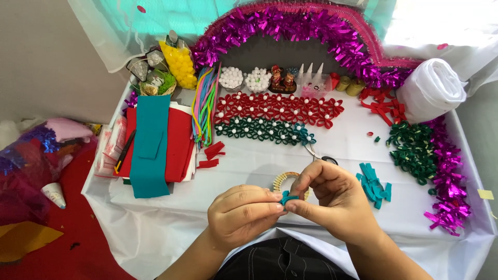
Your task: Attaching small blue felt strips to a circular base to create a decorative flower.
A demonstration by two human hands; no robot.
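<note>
two hands, left hand point(241, 212) and right hand point(332, 199), pinch one teal felt loop point(287, 198).

Felt sheets point(155, 140) lie left, flower rows point(275, 116) behind the hands, strip pile point(373, 184) right.

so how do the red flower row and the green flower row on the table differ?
The red flower row lies farther from the person; the green flower row lies nearer, just below it. The red one is longer and deeper, running further right; the green one is shorter and narrower, ending near the scissors. Both are looped petal flowers with white bead centres, lying flat on the white table.
</note>
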